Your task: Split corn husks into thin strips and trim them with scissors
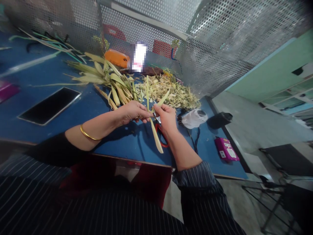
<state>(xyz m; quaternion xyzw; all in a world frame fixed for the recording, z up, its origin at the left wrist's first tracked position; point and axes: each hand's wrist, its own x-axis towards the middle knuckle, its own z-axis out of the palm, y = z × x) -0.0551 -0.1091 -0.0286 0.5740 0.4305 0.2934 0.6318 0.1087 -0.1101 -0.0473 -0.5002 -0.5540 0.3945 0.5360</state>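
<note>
On the left part of the blue table [132, 143], a smartphone [50, 105] is laid flat, and green strips [56, 50] are spread behind it. Next, a bundle of corn husks [119, 86] is seen, with its long leaves mostly whole. By the left hand [135, 112], a pale husk strip [156, 138] is pinched between closed fingers, in front of the husks. By the right hand [166, 117], closed almost fully, a second strip [163, 99] is gripped at the fingertips, and the two strips are crossed near each other. Under the right hand, red-handled scissors [165, 140] are partly hidden; whether they are held cannot be told.

As it is judged, the work is partly done: a heap of husk shreds [176, 91] is already gathered behind the hands, while many leaves are left uncut in the bundle. No finished piece can be recognised.

Farther right, a white-wrapped spool [194, 118], a black spool [220, 120] and a purple packet [226, 149] are placed toward the side edge. The front edge is crossed by both arms. Movement forward is limited by the heap and the perforated screen [146, 23]; more room is offered toward the phone.
</note>
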